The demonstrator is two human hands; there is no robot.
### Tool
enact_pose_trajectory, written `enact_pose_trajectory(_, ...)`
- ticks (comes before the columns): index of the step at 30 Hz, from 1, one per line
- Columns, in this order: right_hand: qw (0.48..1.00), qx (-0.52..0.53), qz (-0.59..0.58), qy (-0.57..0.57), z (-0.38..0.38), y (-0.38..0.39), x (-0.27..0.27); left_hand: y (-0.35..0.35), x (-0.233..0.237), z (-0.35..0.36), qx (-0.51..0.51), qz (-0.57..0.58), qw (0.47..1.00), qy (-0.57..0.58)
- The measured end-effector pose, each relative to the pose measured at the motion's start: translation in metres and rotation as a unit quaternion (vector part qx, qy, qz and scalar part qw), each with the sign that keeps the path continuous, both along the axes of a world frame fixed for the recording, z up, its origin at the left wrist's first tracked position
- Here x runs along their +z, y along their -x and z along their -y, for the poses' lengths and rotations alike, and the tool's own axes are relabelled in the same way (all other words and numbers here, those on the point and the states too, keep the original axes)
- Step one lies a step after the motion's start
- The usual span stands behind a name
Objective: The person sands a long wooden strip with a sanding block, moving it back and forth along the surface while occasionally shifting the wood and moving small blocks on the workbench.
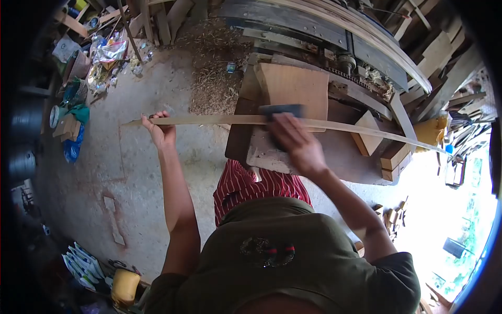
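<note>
A long, thin wooden strip (pixel 209 120) runs across in front of me, over the work table. My left hand (pixel 160 131) is closed around it near its left end, thumb and fingers pinching it. My right hand (pixel 300 144), blurred by motion, presses a dark piece of sandpaper (pixel 282 110) against the strip's middle. Its fingers lie over the strip and cover part of it. Beneath and behind the strip, a wide pale board (pixel 298 83) rests on the table.
The wooden work table (pixel 334 154) has a wood block (pixel 367 133) at its right. Behind it stands a long machine (pixel 314 31) with a chain and boards on top. Shavings (pixel 217 68) cover the floor at the back. Bags and scraps (pixel 107 55) lie far left.
</note>
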State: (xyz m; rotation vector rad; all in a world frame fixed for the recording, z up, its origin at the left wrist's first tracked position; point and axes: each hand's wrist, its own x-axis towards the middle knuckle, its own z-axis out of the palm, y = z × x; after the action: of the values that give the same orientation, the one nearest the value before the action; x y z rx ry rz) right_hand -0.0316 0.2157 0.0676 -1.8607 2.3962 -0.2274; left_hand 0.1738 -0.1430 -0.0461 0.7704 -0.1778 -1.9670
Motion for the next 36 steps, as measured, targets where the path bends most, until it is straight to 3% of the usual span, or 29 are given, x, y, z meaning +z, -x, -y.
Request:
enact_pose_trajectory(1,0.996,-0.08,0.012,0.045,-0.032,0.015,-0.002,0.003,0.005,-0.002,0.017,0.02,1.0,-0.012)
enact_pose_trajectory(2,0.984,-0.141,-0.057,0.097,-0.054,0.03,-0.009,0.003,0.007,-0.002,0.01,0.018,1.0,-0.011)
enact_pose_trajectory(4,0.955,-0.255,-0.099,0.119,-0.073,0.042,-0.004,0.003,0.007,0.0,0.005,0.012,1.0,-0.025)
enact_pose_trajectory(5,0.951,-0.267,-0.079,0.135,-0.067,0.04,-0.002,0.007,0.017,-0.004,0.003,0.024,0.999,-0.021)
enact_pose_trajectory(8,0.969,-0.211,-0.01,0.131,-0.008,0.009,0.001,0.009,0.019,0.003,0.0,-0.034,0.998,-0.059)
enact_pose_trajectory(10,0.988,-0.081,0.016,0.133,0.029,-0.015,-0.007,0.009,0.015,0.006,-0.013,-0.007,0.999,-0.031)
enact_pose_trajectory(13,0.986,-0.061,0.06,0.146,0.019,-0.014,-0.005,0.008,0.016,0.008,-0.026,-0.059,0.997,-0.042)
enact_pose_trajectory(15,0.985,-0.142,0.023,0.093,-0.023,0.003,-0.003,0.007,0.011,0.007,-0.016,-0.069,0.996,-0.049)
enact_pose_trajectory(17,0.967,-0.217,0.019,0.135,-0.061,0.02,0.008,0.006,0.007,0.006,-0.014,-0.063,0.997,-0.048)
enact_pose_trajectory(20,0.953,-0.281,-0.031,0.11,-0.077,0.033,0.014,0.005,0.005,0.01,-0.023,-0.085,0.995,-0.048)
enact_pose_trajectory(23,0.963,-0.239,0.003,0.127,-0.037,0.019,0.005,0.025,0.022,-0.007,-0.025,-0.114,0.993,-0.033)
enact_pose_trajectory(25,0.979,-0.169,0.048,0.109,0.007,0.002,-0.001,0.05,0.05,-0.04,0.024,0.011,1.0,-0.017)
enact_pose_trajectory(28,0.984,-0.106,0.044,0.134,0.033,-0.011,-0.011,0.05,0.012,-0.048,-0.069,-0.061,0.996,-0.018)
enact_pose_trajectory(30,0.992,-0.107,0.008,0.069,0.014,-0.003,-0.006,0.052,0.011,-0.047,-0.06,-0.056,0.996,-0.034)
enact_pose_trajectory(31,0.985,-0.156,0.041,0.066,-0.013,0.009,-0.005,0.051,0.015,-0.049,-0.045,-0.049,0.997,-0.048)
enact_pose_trajectory(34,0.952,-0.283,-0.036,0.115,-0.09,0.046,-0.001,0.054,0.017,-0.047,-0.024,-0.025,0.997,-0.069)
enact_pose_trajectory(35,0.927,-0.363,0.016,0.089,-0.106,0.053,0.012,0.056,0.024,-0.05,-0.027,-0.03,0.997,-0.066)
enact_pose_trajectory(36,0.935,-0.331,-0.1,0.073,-0.122,0.065,0.005,0.057,0.022,-0.049,-0.032,-0.029,0.997,-0.069)
